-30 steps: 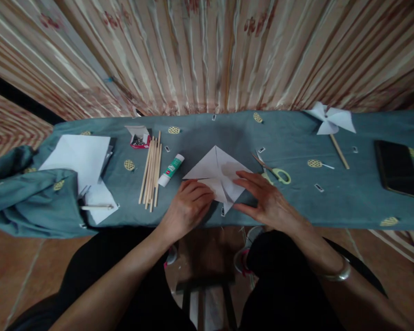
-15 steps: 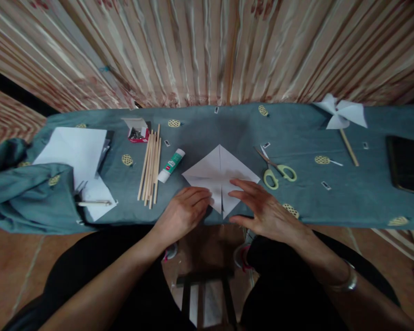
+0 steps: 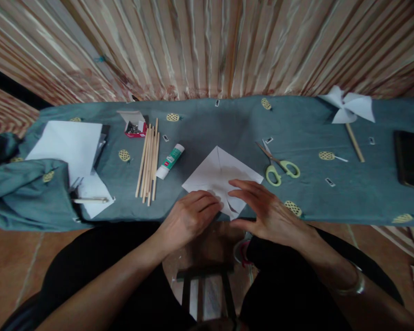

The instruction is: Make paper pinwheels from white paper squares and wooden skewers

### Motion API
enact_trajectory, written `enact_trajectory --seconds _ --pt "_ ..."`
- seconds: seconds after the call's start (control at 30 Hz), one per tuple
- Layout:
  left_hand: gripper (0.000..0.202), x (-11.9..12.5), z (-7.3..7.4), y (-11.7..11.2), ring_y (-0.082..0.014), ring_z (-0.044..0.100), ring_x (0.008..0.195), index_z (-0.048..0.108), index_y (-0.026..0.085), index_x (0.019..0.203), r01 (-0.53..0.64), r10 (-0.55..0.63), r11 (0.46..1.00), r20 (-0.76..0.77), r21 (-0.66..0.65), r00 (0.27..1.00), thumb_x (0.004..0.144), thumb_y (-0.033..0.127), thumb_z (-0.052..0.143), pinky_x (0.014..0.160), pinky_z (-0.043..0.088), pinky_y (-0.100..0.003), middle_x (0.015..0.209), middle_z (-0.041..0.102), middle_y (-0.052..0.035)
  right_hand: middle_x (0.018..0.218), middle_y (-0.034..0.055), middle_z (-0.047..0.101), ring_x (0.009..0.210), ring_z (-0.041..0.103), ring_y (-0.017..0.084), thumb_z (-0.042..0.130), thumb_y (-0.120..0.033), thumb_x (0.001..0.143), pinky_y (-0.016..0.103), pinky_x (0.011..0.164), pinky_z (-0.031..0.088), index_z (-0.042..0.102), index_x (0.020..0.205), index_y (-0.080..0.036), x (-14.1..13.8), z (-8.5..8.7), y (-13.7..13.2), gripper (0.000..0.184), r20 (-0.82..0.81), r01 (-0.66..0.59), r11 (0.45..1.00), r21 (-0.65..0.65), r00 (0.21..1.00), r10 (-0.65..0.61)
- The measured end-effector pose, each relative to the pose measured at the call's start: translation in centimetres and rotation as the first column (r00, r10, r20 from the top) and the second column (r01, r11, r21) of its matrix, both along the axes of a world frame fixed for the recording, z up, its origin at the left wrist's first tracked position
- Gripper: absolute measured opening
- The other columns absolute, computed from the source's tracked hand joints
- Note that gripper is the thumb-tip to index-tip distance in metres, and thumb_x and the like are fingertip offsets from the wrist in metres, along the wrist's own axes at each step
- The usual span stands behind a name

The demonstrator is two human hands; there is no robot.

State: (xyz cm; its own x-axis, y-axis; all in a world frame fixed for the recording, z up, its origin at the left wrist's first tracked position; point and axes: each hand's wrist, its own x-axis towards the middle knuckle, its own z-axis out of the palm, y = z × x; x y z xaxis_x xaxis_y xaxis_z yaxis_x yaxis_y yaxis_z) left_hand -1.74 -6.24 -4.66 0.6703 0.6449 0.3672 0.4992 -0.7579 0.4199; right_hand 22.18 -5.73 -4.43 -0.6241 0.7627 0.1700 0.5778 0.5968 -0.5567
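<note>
The white paper [image 3: 207, 177] lies at the centre of the frame, turned like a diamond, with its lowest corner near the front edge of the blue-green cloth [image 3: 221, 124]. A crease runs down from its top corner, and in its lower part 1 slit stands a little open. The step in hand, as I judge, is the handling of the 2 flaps beside this slit. The next move probably calls for a light grip on 1 flap, while the other hand keeps the sheet steady, so that the slit does not tear further.

The left hand [image 3: 193, 214] has its fingers bent and close together, and their tips touch the paper at the left of the slit. The thumb is mostly hidden, so I cannot tell whether it pinches the edge or only presses it. The right hand [image 3: 267, 209] is spread: its fingers reach over the right part of the paper, and the thumb stands well apart, near the lowest corner. It does not seem to grasp anything.

Right of the paper lie the scissors [image 3: 276, 162]; to its left are the glue stick [image 3: 170, 161] and the wooden sticks [image 3: 148, 165]. At upper right rests 1 paper pinwheel [image 3: 345, 108].
</note>
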Motion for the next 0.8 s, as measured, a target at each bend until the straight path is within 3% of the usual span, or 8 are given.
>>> enact_trajectory --seconds 0.17,0.37,0.63,0.8 --pt "0.019 0.3 -0.3 -0.8 -0.0212 0.064 0.095 0.065 0.011 0.109 0.009 -0.006 0.998 0.047 -0.065 0.999 0.093 0.014 0.056 0.079 0.058 -0.036 0.102 0.073 -0.0100 0.136 0.0114 0.057 0.125 0.056 0.030 0.075 -0.028 0.078 0.052 0.102 0.049 0.057 0.106 -0.024 -0.3 0.1 -0.6 0.033 -0.048 0.041 0.993 -0.111 0.998 -0.046" --pt "0.019 0.4 -0.4 -0.1 -0.0182 0.066 0.091 0.068 0.013 0.106 -0.036 0.068 0.969 0.124 -0.243 0.990 0.095 0.017 0.053 0.077 0.057 -0.032 0.097 0.072 -0.0093 0.126 0.0079 0.063 0.120 0.059 0.025 0.061 -0.024 0.090 0.046 0.100 0.051 0.060 0.092 -0.025 -1.4 -0.7 -1.1 0.002 -0.181 0.161 0.970 -0.181 0.964 -0.194" --pt "0.025 0.8 -0.8 0.0 -0.0152 0.068 0.076 0.062 0.013 0.117 -0.182 0.227 0.939 0.127 -0.292 0.966 0.093 0.021 0.058 0.070 0.058 -0.028 0.088 0.071 -0.0059 0.116 0.0074 0.065 0.110 0.063 0.023 0.064 -0.021 0.086 0.044 0.095 0.053 0.061 0.083 -0.023 -2.7 -1.5 -0.8 0.004 -0.296 0.310 0.917 -0.251 0.878 -0.378" --pt "0.014 0.8 -0.6 0.3 -0.0161 0.071 0.084 0.067 0.014 0.103 -0.137 0.186 0.941 0.134 -0.308 0.973 0.093 0.018 0.058 0.076 0.059 -0.029 0.091 0.074 -0.0066 0.117 0.0080 0.064 0.110 0.063 0.024 0.064 -0.023 0.085 0.045 0.095 0.052 0.062 0.083 -0.024 -3.0 -1.4 -0.5 0.003 -0.331 0.316 0.907 -0.280 0.855 -0.400"
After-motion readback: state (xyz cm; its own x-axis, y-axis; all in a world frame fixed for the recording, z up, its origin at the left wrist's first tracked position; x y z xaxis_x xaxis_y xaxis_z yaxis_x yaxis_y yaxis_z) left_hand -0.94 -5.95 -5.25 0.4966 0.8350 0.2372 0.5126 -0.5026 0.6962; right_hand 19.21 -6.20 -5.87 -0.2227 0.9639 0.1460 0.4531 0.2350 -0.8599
